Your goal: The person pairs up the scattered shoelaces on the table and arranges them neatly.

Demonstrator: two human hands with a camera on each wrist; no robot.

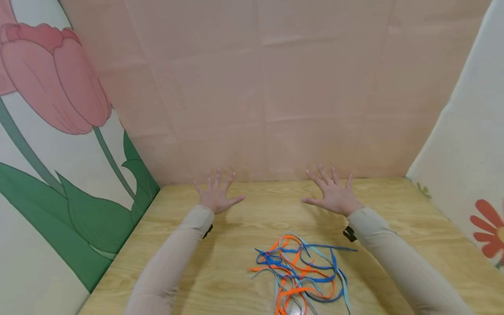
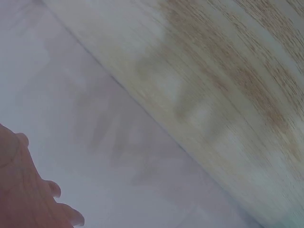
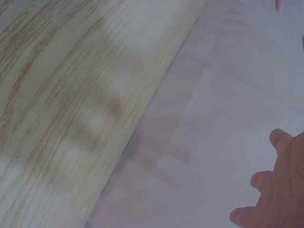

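In the head view my left hand (image 1: 215, 197) is stretched out over the far part of the table, fingers spread and holding nothing. My right hand (image 1: 336, 197) mirrors it on the other side, its fingers also splayed with nothing in them. Between the forearms, nearer to me, lies a tangled heap of flat laces (image 1: 303, 278) in orange, blue and pale grey-blue. Both hands are beyond the heap and apart from it. Part of the left hand (image 2: 26, 190) shows at the lower left of its wrist view; the right hand (image 3: 280, 190) is at the lower right of its own.
The wood-grain table (image 1: 220, 271) ends at a pinkish cloth backdrop (image 1: 260, 109) just past the fingertips. A panel with a large tulip (image 1: 59, 78) borders the left side, and a white panel with a red flower (image 1: 490, 229) the right. Black straps (image 1: 349, 233) show at the wrists.
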